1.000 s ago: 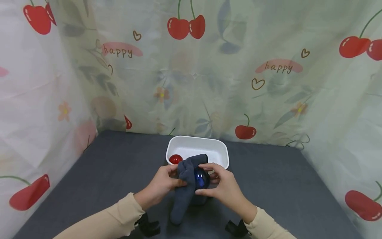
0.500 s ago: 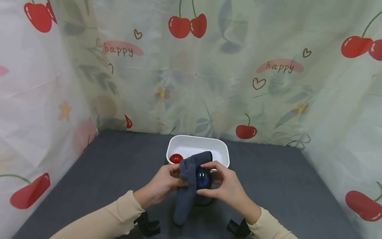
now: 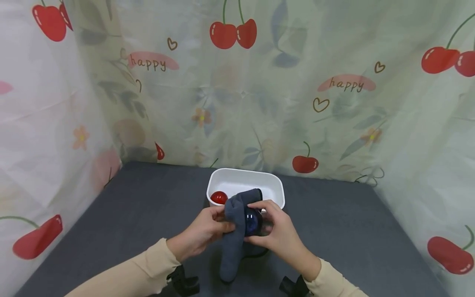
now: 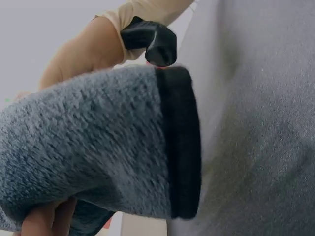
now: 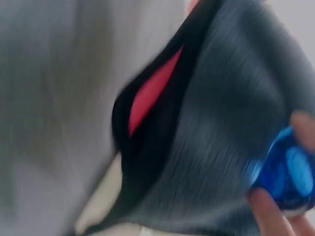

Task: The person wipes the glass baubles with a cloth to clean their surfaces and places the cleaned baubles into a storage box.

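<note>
Between my two hands is a shiny dark blue ball (image 3: 252, 222), bright blue in the right wrist view (image 5: 290, 172). My right hand (image 3: 280, 231) grips it with thumb and fingers from the right side. A grey-blue fuzzy cloth (image 3: 233, 239) with a black edging lies against the ball's left side and hangs down towards the table. My left hand (image 3: 205, 231) pinches this cloth between thumb and fingers. In the left wrist view the cloth (image 4: 98, 142) covers most of that hand. Part of the ball is hidden by the cloth and fingers.
Just beyond the hands stands a white rectangular tub (image 3: 256, 177) with a shiny red ball (image 3: 219, 197) at its left end. A dark grey cloth covers the table (image 3: 159, 206). Printed curtains (image 3: 241, 103) enclose the back and sides.
The hanging cloth has shifted slightly to the right. The blue ball has turned a little in the right hand's fingers. Both hands stay in nearly the same place.
</note>
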The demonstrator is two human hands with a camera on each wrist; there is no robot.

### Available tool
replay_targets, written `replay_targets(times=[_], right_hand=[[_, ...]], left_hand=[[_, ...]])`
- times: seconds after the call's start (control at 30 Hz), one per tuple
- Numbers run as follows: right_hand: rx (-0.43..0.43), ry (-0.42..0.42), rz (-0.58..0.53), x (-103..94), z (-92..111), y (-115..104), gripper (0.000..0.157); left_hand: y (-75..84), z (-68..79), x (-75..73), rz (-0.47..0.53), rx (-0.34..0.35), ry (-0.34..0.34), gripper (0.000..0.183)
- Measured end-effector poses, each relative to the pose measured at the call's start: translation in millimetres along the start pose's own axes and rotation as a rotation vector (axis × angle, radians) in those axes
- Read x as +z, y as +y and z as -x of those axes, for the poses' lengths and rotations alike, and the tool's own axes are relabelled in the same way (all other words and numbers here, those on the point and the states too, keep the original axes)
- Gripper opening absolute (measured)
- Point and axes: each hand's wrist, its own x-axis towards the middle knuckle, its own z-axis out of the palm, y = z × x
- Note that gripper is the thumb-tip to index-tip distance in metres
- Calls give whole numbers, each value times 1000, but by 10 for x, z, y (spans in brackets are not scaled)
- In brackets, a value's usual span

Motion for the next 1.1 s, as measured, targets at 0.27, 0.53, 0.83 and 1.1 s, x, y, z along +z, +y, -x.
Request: replay_targets(times=[0.27, 0.53, 0.83, 1.1], right_hand=[[202, -26, -252, -74, -11, 45, 63], [92, 24, -117, 24, -19, 47, 71], [164, 85, -199, 45, -13, 110, 68], [46, 68, -160, 11, -42, 134, 67]], left_hand=[[6, -2, 11, -30, 28, 102, 42], [69, -42, 24, -110, 24, 38, 64], [83, -38, 41, -160, 27, 79, 52], [138, -17, 20, -233, 61, -18, 55]])
